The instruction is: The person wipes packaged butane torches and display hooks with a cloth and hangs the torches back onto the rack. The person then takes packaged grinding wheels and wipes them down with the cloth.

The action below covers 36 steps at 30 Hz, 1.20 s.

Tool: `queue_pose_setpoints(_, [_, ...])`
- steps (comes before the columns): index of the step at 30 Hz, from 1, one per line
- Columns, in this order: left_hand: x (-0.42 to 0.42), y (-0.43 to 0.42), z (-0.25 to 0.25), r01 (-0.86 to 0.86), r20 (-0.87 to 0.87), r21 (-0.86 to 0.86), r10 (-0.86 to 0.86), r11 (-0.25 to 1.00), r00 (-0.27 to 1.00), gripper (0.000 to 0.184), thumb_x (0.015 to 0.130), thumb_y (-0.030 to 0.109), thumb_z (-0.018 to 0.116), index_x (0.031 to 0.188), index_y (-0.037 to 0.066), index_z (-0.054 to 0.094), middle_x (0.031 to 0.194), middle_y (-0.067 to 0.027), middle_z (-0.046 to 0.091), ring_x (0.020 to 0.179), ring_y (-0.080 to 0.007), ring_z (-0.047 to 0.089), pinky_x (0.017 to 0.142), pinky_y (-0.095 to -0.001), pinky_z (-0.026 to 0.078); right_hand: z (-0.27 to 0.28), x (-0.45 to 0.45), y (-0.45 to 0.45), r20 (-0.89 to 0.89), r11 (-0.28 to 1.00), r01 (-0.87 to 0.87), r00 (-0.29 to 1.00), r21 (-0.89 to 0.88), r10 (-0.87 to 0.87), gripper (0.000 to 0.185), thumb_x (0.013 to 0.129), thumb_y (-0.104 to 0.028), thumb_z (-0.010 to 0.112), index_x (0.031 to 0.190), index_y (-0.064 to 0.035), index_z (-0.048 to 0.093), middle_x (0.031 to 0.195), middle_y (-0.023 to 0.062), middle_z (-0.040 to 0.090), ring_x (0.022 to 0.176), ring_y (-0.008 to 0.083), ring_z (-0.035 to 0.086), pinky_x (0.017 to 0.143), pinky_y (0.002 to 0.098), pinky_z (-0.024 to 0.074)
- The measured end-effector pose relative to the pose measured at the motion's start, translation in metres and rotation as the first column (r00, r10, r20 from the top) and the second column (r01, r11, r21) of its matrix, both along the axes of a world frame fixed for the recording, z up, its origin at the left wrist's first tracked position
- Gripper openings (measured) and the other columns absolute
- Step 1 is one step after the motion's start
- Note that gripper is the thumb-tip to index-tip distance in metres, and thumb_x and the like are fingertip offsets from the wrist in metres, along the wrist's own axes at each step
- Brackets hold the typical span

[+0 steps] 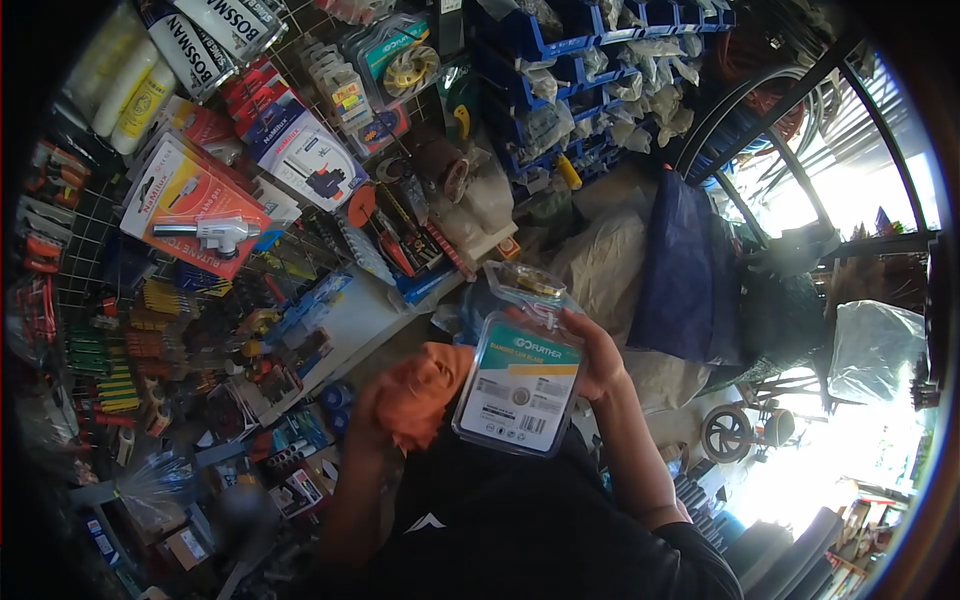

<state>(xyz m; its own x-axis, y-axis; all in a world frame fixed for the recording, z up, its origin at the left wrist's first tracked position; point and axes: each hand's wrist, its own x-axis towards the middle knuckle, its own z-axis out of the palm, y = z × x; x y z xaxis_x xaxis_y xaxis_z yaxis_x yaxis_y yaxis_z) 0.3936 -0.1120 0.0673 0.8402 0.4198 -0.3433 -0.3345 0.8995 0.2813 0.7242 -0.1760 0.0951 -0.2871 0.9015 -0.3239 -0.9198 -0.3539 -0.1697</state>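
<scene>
In front of the dark shirt, my right hand [598, 358] grips the right edge of a clear blister pack [520, 385], whose teal and white label names a diamond saw blade. Behind its top edge is another clear pack [535, 287] with a gold-coloured piece inside, near the same hand. An orange cloth [425, 395] is bunched just left of the label pack. My left hand [375, 405] is dark and blurred at the cloth's left side, wrapped against it; its fingers are mostly hidden.
A wire rack [95, 240] of packaged tools fills the left, with a torch pack [195, 215] hanging on it. Blue bins [560, 95] stand at the top. A white shelf edge [360, 335] lies left of the hands. A wheel [727, 434] is at right.
</scene>
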Motion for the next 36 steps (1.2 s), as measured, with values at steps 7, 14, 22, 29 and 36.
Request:
queue_pose_setpoints(7, [-0.003,-0.07,-0.024,0.484,-0.635,0.705,0.158,0.519,0.756,0.047,0.09,0.015,0.068,0.132,0.003,0.052,0.117,-0.0131,0.063,0.116,-0.0247,0.06,0.1,-0.0375,0.049,0.001,0.003,-0.001,0.005,0.999,-0.019,1.0,0.031,0.019,0.067,0.097,-0.029,0.054,0.15,0.0012,0.026,0.151,0.0231,0.037,0.137,0.0378,0.04,0.112,0.0512,0.0372])
queue_pose_setpoints(14, [-0.034,-0.042,0.016,0.18,-0.552,0.408,0.085,0.895,0.83,0.018,0.094,0.011,0.061,0.11,0.003,0.056,0.12,-0.0113,0.06,0.114,-0.0204,0.059,0.097,-0.0369,0.049,0.001,0.004,-0.002,0.043,0.991,-0.086,0.996,0.1,0.083,0.071,0.098,-0.036,0.051,0.152,0.0001,0.023,0.156,0.0203,0.03,0.141,0.037,0.035,0.114,0.0512,0.0335])
queue_pose_setpoints(22, [0.092,-0.033,0.13,0.324,-0.361,0.861,-0.023,-0.391,0.932,0.035,0.086,0.011,0.064,0.121,0.006,0.064,0.134,-0.0143,0.052,0.128,-0.0272,0.051,0.109,-0.0409,0.04,0.003,-0.008,-0.002,0.021,0.989,-0.13,0.991,0.071,0.129,0.069,0.098,-0.035,0.05,0.151,0.0003,0.025,0.155,0.0198,0.031,0.141,0.0358,0.035,0.115,0.0503,0.0317])
queue_pose_setpoints(29, [0.141,-0.042,0.088,0.302,-0.308,0.655,0.12,-0.693,0.944,0.044,0.085,0.007,0.06,0.128,0.003,0.06,0.132,-0.0095,0.054,0.125,-0.0242,0.052,0.108,-0.0379,0.041,0.016,-0.008,-0.008,0.09,0.961,-0.178,0.976,-0.21,0.201,0.051,0.101,-0.033,0.05,0.139,0.0003,0.042,0.136,0.0203,0.053,0.119,0.0311,0.057,0.102,0.0425,0.0474])
queue_pose_setpoints(36, [0.091,-0.032,0.093,0.579,-0.38,0.584,0.439,-0.569,0.814,0.042,0.084,0.003,0.061,0.126,0.0,0.059,0.125,-0.0151,0.059,0.116,-0.0297,0.06,0.099,-0.0387,0.05,0.006,-0.018,-0.017,0.112,0.998,-0.065,0.992,-0.006,0.065,0.062,0.099,-0.039,0.044,0.145,0.0014,0.037,0.146,0.0191,0.045,0.131,0.0337,0.048,0.109,0.0462,0.0399])
